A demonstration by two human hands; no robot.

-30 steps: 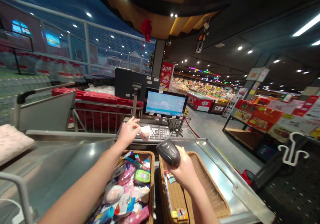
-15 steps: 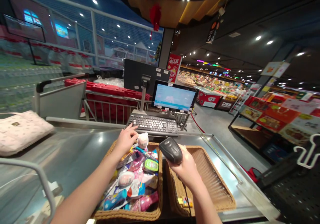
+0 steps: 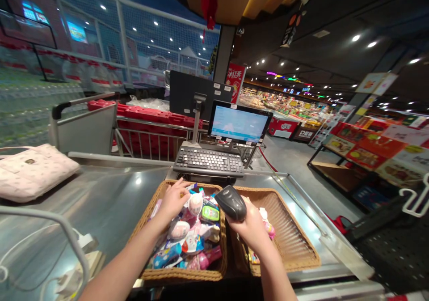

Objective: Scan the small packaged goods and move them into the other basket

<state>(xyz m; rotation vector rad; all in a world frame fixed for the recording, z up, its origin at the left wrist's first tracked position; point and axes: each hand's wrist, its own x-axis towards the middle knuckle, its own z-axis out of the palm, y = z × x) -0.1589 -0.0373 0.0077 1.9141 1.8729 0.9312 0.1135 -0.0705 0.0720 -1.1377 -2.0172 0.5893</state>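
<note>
While in right hand (image 3: 251,230), scanner (image 3: 231,203) glossy black

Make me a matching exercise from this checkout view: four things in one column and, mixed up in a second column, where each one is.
Things
1. Black barcode scanner
2. Pale pink handbag
3. Black keyboard
4. Left hand

Places
A. Lying on the steel counter, far left
B. Reaching into the fuller wicker basket
C. Gripped in the right hand
D. Just below the lit screen

Right pairs: 1-C, 2-A, 3-D, 4-B
</note>
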